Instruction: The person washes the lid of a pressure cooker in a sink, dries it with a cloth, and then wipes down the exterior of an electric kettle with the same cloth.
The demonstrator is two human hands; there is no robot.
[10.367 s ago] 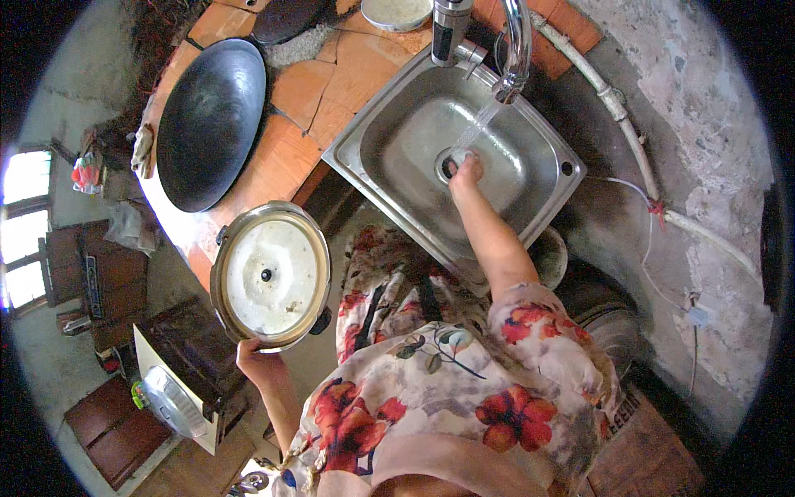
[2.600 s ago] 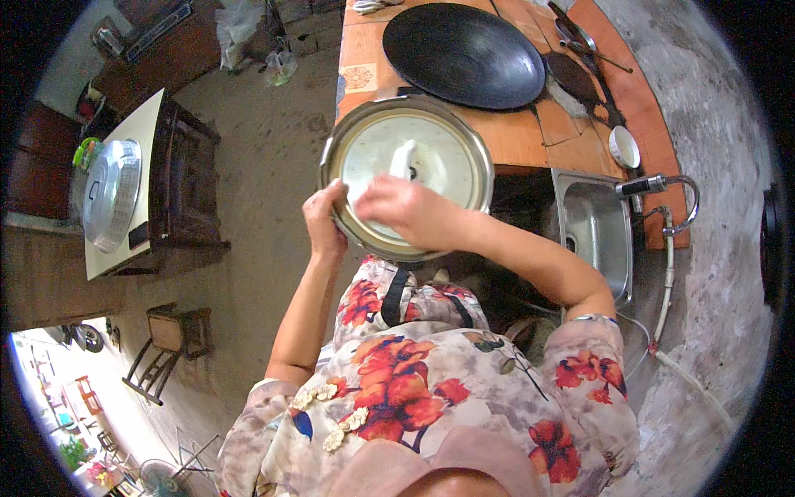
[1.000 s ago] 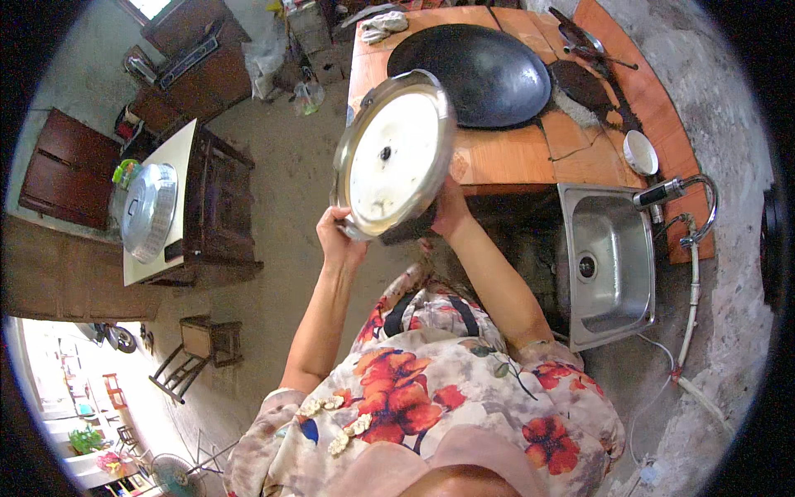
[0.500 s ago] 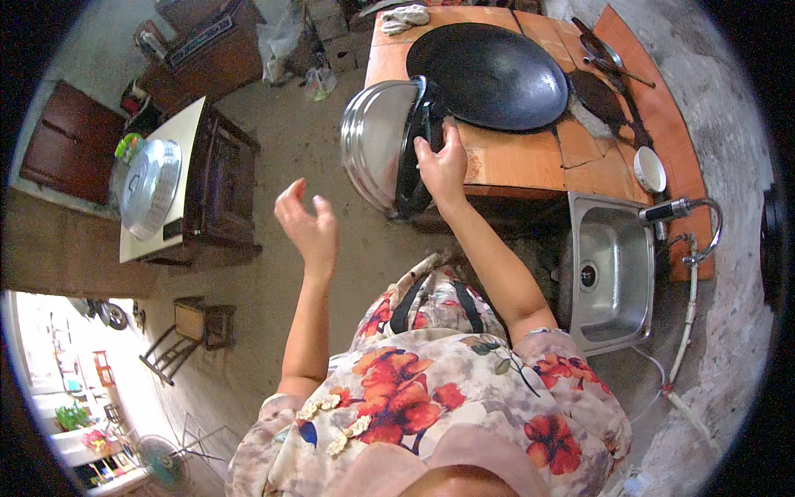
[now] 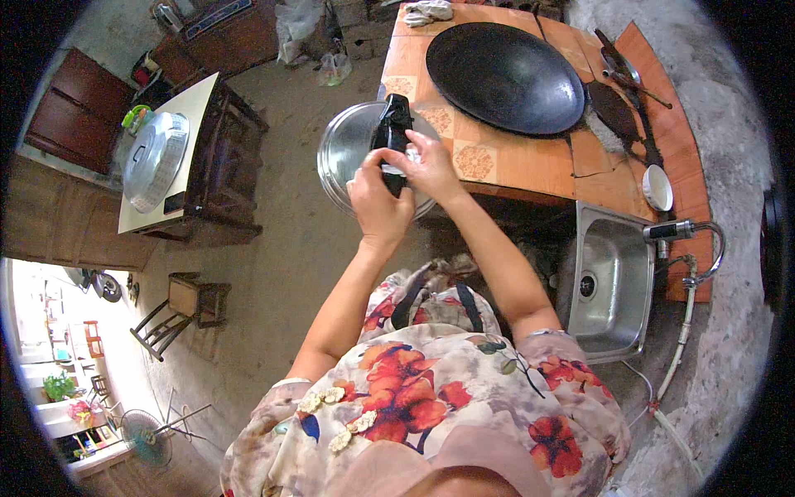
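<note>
Held in front of me, left of the counter's front corner, is a round silver ridged lid (image 5: 339, 161) with a shiny black bar-shaped handle (image 5: 395, 116) across it. My left hand (image 5: 381, 199) is closed on the near end of the handle. From the right side, my right hand (image 5: 431, 170) pinches at the handle's middle, its fingertips close to those of my left. Something small and white shows between the fingers, too small to name. The hands cover the handle's near part. A big black wok (image 5: 505, 79) is set in the tiled counter (image 5: 530, 161).
Right of me are a steel sink (image 5: 613, 290), a faucet (image 5: 671, 232) and a white bowl (image 5: 657, 189). A cloth (image 5: 428, 12) lies on the counter's far corner. To the left stand a table (image 5: 203, 124) bearing a silver domed cover (image 5: 156, 161), and a wooden stool (image 5: 184, 305).
My left hand has come right and onto the black handle. The lid has turned so its round face shows, and my right hand has moved down slightly and closed on the handle.
</note>
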